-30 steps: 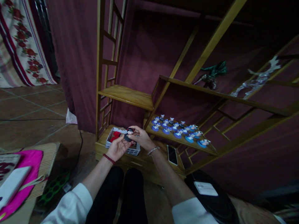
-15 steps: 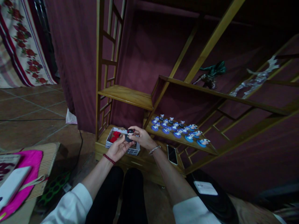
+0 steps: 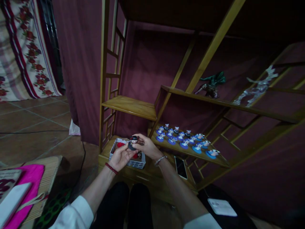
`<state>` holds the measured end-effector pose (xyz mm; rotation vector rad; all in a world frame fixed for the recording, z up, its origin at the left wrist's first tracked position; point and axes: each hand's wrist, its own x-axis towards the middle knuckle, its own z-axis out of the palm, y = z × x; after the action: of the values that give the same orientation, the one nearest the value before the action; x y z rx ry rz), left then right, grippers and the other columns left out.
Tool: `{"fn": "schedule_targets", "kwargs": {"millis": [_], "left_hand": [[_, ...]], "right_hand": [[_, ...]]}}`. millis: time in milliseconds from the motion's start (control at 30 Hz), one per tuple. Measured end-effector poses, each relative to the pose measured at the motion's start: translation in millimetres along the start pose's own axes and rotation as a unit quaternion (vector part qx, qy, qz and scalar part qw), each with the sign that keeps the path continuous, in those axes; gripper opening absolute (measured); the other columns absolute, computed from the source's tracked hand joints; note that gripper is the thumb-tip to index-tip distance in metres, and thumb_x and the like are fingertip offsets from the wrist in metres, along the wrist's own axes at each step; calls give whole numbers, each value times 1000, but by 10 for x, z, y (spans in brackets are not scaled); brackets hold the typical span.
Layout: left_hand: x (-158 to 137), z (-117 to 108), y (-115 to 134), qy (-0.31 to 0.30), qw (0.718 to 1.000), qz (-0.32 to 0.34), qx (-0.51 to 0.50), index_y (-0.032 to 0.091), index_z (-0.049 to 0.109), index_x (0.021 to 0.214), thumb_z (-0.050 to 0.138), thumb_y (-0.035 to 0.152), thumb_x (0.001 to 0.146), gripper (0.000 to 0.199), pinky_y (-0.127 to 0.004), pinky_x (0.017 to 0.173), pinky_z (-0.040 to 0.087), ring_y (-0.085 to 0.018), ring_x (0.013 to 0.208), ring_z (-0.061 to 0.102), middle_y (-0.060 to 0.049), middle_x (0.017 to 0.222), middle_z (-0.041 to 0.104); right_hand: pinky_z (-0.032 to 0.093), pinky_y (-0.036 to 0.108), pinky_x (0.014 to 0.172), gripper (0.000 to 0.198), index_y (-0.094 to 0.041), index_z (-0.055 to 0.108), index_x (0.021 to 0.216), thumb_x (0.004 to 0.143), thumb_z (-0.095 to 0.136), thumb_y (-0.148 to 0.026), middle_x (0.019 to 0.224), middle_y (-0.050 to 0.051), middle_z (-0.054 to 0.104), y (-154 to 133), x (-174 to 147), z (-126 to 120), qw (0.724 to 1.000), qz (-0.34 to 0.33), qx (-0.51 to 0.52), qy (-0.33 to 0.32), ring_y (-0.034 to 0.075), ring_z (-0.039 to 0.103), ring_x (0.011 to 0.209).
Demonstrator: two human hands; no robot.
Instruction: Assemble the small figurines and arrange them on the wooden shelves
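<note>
Between my two hands is a small black-haired figurine [image 3: 133,140] with red bits in its hair and a dark round base. My left hand [image 3: 121,156] grips it low, at the base. Fingers of my right hand [image 3: 146,146] close on its other side. Right below both hands sits an open white box [image 3: 138,163] with red pieces and other small contents inside, partly hidden by the hands. Several little figurines on blue and purple bases [image 3: 172,140] stand in rows on the shelf to the right, with a few dark-based ones behind.
A phone [image 3: 181,167] lies on the lower board, right of my forearm. The wooden shelf unit [image 3: 131,107] has an upper level bearing a green-caped figure [image 3: 212,84] and a clear statue [image 3: 257,86]. A bamboo-topped stand [image 3: 51,178] with a pink cloth is at left.
The whole view has shifted, so the shelf and hands appear slightly lower. Both hands still hold the figurine above the box. At the lower right, the other person's forearm has largely left view.
</note>
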<state>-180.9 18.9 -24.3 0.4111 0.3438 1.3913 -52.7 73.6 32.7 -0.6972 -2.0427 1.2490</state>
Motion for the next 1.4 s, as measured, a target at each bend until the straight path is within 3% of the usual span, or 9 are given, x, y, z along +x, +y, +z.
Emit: {"fn": "schedule_targets", "kwargs": {"millis": [233,500,700,1033,1400], "left_hand": [[32,39,156,-26,1000,5,16,8,58,89,47,19,80,18,-30,79,47,-17,79,61,-10,83,65],[58,50,218,-4,1000,1,1,9,59,85,46,18,81,17,-25,71,49,-13,73,60,-8,80,64],[74,83,267,-12,1000,4,14,9,59,87,45,21,82,19,-25,69,48,-13,73,60,-9,81,65],[97,157,361,-20,1000,-2,21,10,60,83,45,23,82,20,-25,65,49,-13,65,60,-7,72,65],[132,252,498,-22,994,26,103,11,58,88,49,29,80,21,-25,62,50,-14,68,61,-8,76,65]], "right_hand": [[41,32,85,41,-20,51,102,64,64,-26,98,3,58,-13,110,14,999,-11,43,5,15,55,91],[45,28,76,40,-20,51,100,64,65,-27,97,2,57,10,135,70,997,11,80,-13,13,55,85],[46,26,70,44,-19,49,102,62,66,-28,97,3,58,-13,173,70,998,21,49,-26,14,54,86],[41,32,84,35,-17,53,94,63,66,-27,94,2,58,-77,254,96,999,-48,17,7,15,54,90],[40,33,85,36,-20,54,97,64,65,-29,95,3,59,-197,319,70,997,-69,9,41,16,54,91]]}}
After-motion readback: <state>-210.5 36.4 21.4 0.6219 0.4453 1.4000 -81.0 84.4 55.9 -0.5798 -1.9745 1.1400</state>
